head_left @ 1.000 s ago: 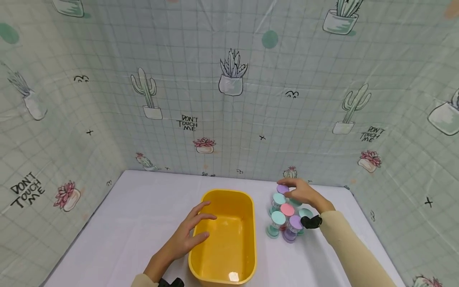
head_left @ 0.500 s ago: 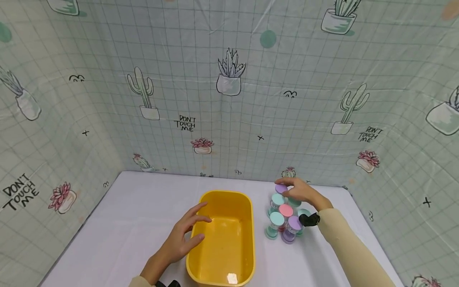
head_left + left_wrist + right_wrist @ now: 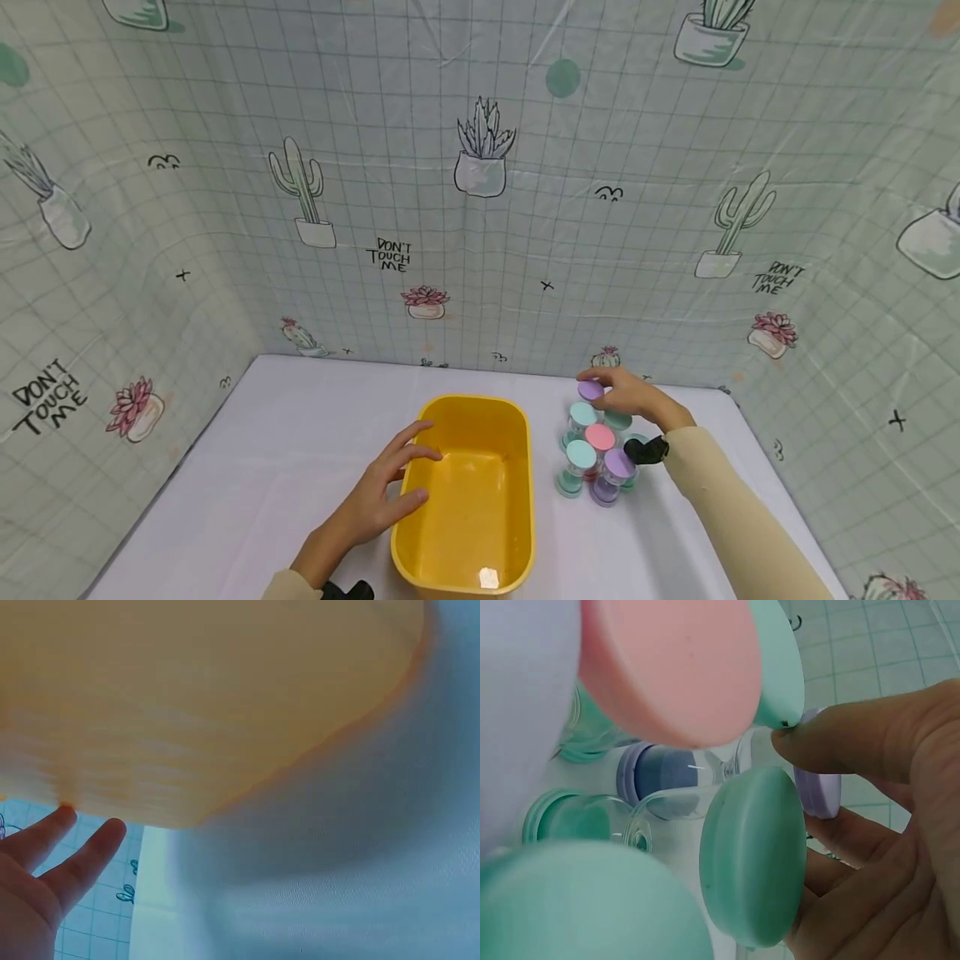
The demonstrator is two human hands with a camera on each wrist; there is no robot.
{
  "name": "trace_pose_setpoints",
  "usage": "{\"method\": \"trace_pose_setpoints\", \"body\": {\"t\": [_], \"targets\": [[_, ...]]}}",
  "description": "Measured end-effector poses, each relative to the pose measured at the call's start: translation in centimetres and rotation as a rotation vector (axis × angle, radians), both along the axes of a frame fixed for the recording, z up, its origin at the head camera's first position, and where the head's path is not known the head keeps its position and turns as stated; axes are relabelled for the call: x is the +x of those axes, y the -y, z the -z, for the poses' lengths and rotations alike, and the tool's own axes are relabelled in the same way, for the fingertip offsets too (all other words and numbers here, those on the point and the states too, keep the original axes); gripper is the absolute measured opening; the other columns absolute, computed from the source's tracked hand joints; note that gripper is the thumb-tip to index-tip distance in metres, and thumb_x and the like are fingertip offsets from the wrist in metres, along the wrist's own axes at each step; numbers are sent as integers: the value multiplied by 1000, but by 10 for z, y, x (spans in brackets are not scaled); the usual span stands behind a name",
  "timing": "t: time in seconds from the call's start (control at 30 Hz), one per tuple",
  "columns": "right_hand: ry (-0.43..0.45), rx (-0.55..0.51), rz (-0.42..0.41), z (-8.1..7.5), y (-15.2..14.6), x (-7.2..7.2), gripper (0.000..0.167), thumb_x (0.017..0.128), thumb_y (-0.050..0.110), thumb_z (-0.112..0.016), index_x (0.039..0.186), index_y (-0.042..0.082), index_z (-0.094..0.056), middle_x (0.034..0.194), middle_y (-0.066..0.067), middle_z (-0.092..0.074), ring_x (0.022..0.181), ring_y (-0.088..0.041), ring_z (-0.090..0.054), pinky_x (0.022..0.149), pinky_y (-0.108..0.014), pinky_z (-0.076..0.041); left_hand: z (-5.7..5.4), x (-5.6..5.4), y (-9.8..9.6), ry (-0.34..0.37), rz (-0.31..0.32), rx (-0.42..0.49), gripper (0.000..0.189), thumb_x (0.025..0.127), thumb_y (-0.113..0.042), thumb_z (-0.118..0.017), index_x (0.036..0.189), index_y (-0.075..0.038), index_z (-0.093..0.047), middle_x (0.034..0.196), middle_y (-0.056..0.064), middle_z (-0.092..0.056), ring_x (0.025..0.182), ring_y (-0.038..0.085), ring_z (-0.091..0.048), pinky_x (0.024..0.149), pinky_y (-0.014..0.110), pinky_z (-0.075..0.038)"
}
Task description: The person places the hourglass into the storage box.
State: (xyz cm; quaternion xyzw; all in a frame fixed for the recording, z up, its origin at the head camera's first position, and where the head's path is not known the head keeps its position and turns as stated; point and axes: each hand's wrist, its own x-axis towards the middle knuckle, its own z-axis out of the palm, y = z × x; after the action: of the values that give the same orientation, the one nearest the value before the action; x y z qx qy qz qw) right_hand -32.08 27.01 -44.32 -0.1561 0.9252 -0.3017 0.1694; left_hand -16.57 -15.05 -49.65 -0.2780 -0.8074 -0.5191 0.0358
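Note:
At the back of a cluster of sand timers, my right hand (image 3: 633, 395) pinches the purple cap of a sand timer (image 3: 590, 390) between thumb and fingers. Seen from the right wrist, that purple cap (image 3: 826, 796) sits behind a green-capped timer (image 3: 754, 855), and its lower body is mostly hidden. The left hand (image 3: 375, 498) lies over the left side of a yellow plastic tub (image 3: 531, 492), fingers spread and slightly bent over the rim. Two fingertips appear right at the tub's edge (image 3: 135, 814) in the left wrist view.
Several other timers stand upright close together beside the right hand, among them a pink-capped one (image 3: 600, 437), a mint-capped one (image 3: 581, 456) and a purple-capped one (image 3: 618, 467). A white cloth covers the table (image 3: 300, 433). Patterned fabric walls (image 3: 480, 242) rise behind and at both sides.

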Motion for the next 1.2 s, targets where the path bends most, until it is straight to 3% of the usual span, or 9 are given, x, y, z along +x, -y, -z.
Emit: {"method": "trace_pose_setpoints", "body": {"t": [0.2,0.5,0.97,1.2], "targets": [[-11,9,7,-2,1,-2,51,90,12,-71,139,5,-59,143,-30,-55,132,-49,-50,106,-64,-44,-1,0,0,41,-3,-2,34,95,-18,-64,127,-27,-62,165,13,-33,142,53,-40,88,68,-52],[-47,3,13,-1,-2,-3,50,90,14,-72,137,2,-60,136,-32,-57,124,-46,-56,101,-61,-49,2,-1,1,21,3,1,29,97,-20,-62,126,-24,-62,165,12,-32,143,53,-38,89,64,-52],[-20,-7,39,-1,-4,-3,64,90,15,-74,146,-3,-49,144,-36,-50,133,-52,-47,105,-62,-46,6,-4,-1,10,21,23,30,98,-16,-61,128,-16,-61,166,12,-30,144,54,-35,90,62,-51],[-52,-4,41,5,-5,-3,59,93,21,-73,142,-5,-53,139,-32,-56,130,-49,-52,106,-61,-46,8,-3,0,15,18,23,33,97,-15,-60,127,-27,-60,166,11,-31,144,53,-35,89,54,-49]]}}
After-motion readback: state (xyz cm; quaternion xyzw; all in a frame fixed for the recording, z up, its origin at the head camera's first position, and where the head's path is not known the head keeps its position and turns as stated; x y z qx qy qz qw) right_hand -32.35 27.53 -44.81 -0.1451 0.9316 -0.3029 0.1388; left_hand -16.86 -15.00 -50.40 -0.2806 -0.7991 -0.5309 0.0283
